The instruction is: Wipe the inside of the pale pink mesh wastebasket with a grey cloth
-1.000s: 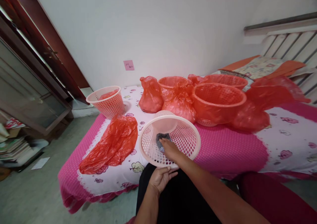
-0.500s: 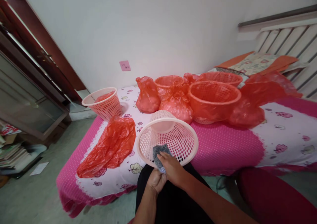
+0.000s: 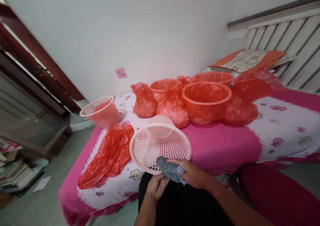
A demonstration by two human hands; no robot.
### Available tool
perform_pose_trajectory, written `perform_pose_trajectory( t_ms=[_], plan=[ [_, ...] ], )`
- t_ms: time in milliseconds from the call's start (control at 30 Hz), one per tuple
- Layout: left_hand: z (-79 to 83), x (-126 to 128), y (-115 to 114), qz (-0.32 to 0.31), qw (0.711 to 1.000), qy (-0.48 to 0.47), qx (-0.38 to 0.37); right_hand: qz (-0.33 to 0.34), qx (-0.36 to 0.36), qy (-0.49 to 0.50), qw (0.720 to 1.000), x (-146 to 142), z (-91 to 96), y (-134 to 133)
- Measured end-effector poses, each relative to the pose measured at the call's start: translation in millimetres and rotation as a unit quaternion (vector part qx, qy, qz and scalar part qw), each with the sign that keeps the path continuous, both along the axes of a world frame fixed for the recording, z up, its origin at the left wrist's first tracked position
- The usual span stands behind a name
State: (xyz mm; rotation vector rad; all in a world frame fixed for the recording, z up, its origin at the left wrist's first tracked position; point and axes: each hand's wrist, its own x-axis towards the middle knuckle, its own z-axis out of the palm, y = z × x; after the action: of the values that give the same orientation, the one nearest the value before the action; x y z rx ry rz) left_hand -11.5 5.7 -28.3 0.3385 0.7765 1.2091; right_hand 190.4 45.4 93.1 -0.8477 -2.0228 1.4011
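Observation:
A pale pink perforated plastic basket [image 3: 143,149] lies on its side on the bed, its round opening tilted toward me. My left hand [image 3: 157,185] is closed at the near edge of the basket, its fingers curled at the rim and partly hidden by a cloth. In my right hand [image 3: 191,173] is that grey cloth [image 3: 169,168], bunched up just over the rim's near side. Left of the basket, a crumpled red plastic bag [image 3: 108,159] is spread on the bedcover.
Another pink basket [image 3: 106,114] with red plastic inside stands at the bed's left end. Behind are red-bagged baskets [image 3: 206,102] and filled, knotted red bags [image 3: 145,102]. A dark red round seat [image 3: 277,192] is at my right; papers [image 3: 21,172] lie on the left.
My right hand has drawn the grey cloth away from inside the basket, to the right and toward me. My left hand remains by the rim. The view has shifted slightly right.

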Motion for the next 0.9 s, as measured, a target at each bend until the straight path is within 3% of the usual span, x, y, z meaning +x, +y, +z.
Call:
perform_pose_trajectory(
  t_ms=[100,300,467,667,800,900],
  plan=[
    [1.9,0,-1,-0.019,1.0,-0.003,-0.005,-0.06,-0.041,0.044,0.996,16,6.0,-7],
    [13.9,7,-5,-0.061,0.998,-0.001,0.003,-0.081,-0.06,0.03,0.994,26,1.5,-21],
    [20.5,5,-14,-0.019,1.0,0.022,0.008,-0.092,-0.063,0.018,0.994,24,-5.4,-22],
    [21.2,0,-25,0.041,0.998,0.047,-0.018,-0.094,-0.048,0.071,0.992,24,9.7,-11],
    [36.9,7,-28,0.059,0.993,0.094,-0.036,-0.127,-0.01,0.064,0.99,24,15.0,-9],
    [47.9,8,-41,0.048,0.993,0.102,-0.038,-0.155,0.008,0.064,0.986,30,7.1,-14]
  ],
)
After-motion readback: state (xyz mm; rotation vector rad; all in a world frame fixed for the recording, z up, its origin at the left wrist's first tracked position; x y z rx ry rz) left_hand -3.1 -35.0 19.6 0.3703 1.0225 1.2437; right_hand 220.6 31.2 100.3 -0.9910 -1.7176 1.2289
